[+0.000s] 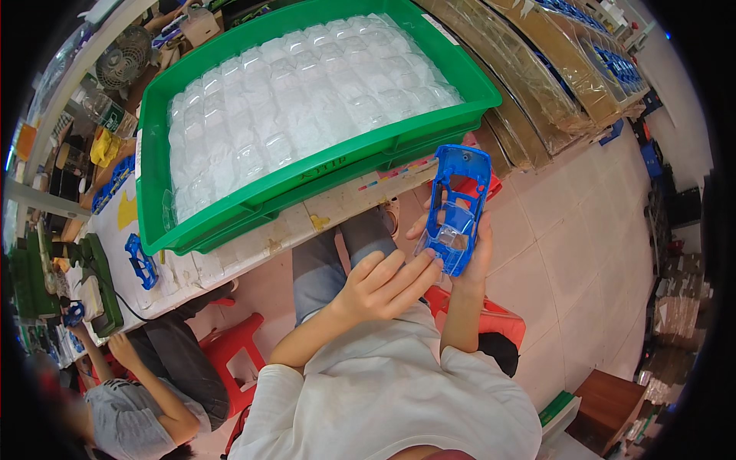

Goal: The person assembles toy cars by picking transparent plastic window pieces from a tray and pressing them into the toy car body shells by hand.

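A blue toy car body point(465, 162) is held above my lap, its hollow underside toward me. My right hand point(480, 247) is closed round its side, the fingers partly hidden behind it. Against the nearer half of the shell rests a clear plastic window piece point(452, 232). The fingertips of my left hand point(392, 282) press together at that piece's near left edge. Whether the piece is seated in the shell or only lying against it, I cannot tell. Ahead, a green crate point(322, 162) holds rows of similar clear pieces.
The crate sits on a white worktable point(222, 270). Another blue car body point(141, 262) lies at the table's left. A co-worker point(142, 406) sits at lower left, by a red stool point(236, 354). Cardboard boxes point(529, 84) stand at right, and a fan point(126, 55) at far left.
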Motion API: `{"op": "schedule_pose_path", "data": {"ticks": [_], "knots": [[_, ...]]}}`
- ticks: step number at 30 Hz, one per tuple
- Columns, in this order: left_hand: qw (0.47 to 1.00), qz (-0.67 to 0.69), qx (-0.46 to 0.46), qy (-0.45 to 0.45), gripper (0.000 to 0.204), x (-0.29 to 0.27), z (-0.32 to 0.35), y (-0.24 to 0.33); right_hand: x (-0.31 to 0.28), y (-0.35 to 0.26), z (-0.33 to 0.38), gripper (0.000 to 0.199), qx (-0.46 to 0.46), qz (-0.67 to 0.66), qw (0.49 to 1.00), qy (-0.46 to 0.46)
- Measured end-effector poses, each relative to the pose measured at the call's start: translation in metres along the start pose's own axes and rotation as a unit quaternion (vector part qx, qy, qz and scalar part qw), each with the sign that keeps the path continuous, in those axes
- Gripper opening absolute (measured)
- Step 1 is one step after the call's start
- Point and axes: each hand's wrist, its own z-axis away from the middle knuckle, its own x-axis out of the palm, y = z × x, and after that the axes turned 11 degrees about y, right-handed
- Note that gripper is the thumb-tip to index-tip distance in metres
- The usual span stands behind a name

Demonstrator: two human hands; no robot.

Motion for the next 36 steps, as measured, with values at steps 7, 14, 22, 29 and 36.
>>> {"op": "schedule_pose_path", "data": {"ticks": [7, 14, 22, 29, 36], "knots": [[0.999, -0.003, -0.041, 0.018, 0.028, 0.0, -0.005, 0.0, 0.011, 0.002, 0.004, 0.068, -0.008, -0.004, 1.0, 0.008], [0.995, -0.067, -0.045, 0.067, 0.033, 0.002, -0.001, 0.002, 0.009, 0.013, -0.001, 0.067, 0.005, -0.037, 0.998, -0.055], [0.996, -0.082, -0.031, -0.006, 0.031, 0.001, -0.008, 0.001, 0.004, 0.02, -0.002, 0.067, 0.034, -0.08, 0.995, -0.052], [0.99, -0.062, -0.042, -0.122, 0.033, -0.009, -0.019, -0.002, 0.009, 0.019, -0.001, 0.07, 0.003, -0.045, 0.999, 0.015], [0.981, 0.007, -0.114, -0.158, 0.042, -0.015, -0.017, -0.006, 0.015, 0.021, 0.003, 0.063, 0.034, -0.047, 0.998, 0.001]]}}
